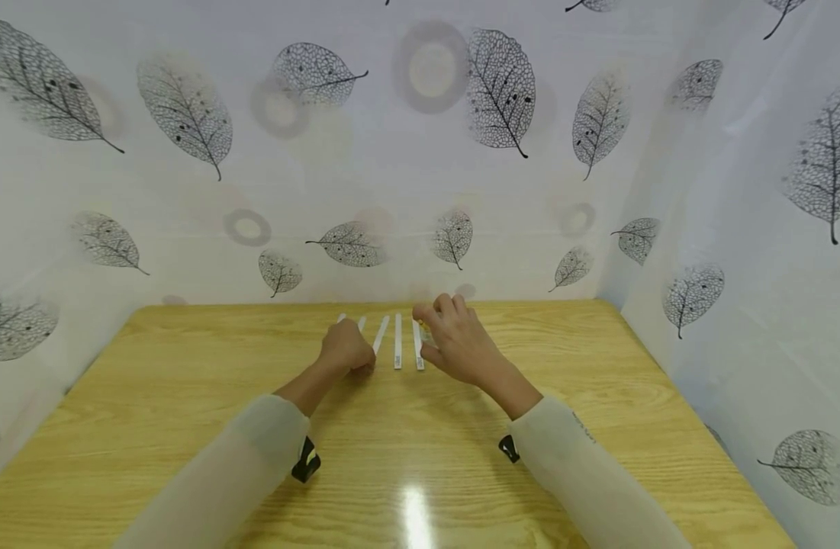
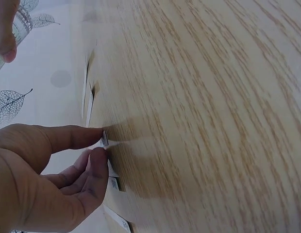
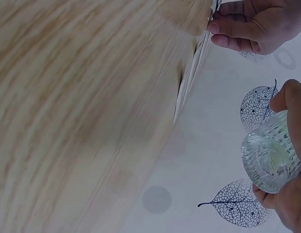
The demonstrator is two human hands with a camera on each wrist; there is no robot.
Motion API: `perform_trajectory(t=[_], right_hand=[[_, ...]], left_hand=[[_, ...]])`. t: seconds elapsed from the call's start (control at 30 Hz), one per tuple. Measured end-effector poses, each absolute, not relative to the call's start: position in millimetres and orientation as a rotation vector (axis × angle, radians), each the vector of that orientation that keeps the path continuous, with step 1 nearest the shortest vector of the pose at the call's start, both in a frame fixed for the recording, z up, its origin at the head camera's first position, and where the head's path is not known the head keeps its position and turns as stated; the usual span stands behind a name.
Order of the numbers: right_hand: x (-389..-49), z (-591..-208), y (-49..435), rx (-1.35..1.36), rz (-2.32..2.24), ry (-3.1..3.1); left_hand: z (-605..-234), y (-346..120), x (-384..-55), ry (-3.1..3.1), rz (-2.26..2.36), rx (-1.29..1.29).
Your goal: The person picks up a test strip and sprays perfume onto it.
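Observation:
Several narrow white paper strips (image 1: 397,343) lie in a row on the table, small printed marks at their near ends. My left hand (image 1: 347,345) is over the left part of the row. Its thumb and a finger pinch the near end of one strip (image 2: 105,138) in the left wrist view. My right hand (image 1: 461,343) grips a clear ridged glass (image 3: 267,153), its thick base showing in the right wrist view. The glass is held above the table beside the rightmost strip (image 1: 420,358), mostly hidden by the fingers in the head view.
The wood-grain table (image 1: 598,427) ends at a pale curtain (image 1: 392,168) printed with leaves, which also hangs along the sides. A bright light reflection lies on the table's near part.

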State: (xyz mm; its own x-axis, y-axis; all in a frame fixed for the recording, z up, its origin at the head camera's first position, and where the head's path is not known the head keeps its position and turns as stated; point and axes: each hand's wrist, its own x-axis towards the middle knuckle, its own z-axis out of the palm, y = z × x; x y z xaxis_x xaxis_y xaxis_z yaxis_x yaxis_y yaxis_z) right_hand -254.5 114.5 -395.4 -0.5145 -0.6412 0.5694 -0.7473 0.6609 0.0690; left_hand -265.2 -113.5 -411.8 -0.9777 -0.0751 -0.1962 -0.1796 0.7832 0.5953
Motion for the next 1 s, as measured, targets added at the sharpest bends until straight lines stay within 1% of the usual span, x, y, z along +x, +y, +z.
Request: perform_trajectory(t=[0.23, 0.5, 1.0], right_hand=[[-253.2, -393.6, 114.5, 1.074, 0.262, -2.336], [-252.1, -393.9, 114.6, 1.067, 0.256, -2.346], [-250.4, -394.0, 115.2, 1.059, 0.270, -2.368]], left_hand=[[-409.3, -112.2, -264.1, 2.833, 0.941, -0.208], [-409.5, -113.4, -264.2, 2.797, 1.028, -0.259], [-410.3, -114.0, -264.3, 2.802, 1.012, -0.231]])
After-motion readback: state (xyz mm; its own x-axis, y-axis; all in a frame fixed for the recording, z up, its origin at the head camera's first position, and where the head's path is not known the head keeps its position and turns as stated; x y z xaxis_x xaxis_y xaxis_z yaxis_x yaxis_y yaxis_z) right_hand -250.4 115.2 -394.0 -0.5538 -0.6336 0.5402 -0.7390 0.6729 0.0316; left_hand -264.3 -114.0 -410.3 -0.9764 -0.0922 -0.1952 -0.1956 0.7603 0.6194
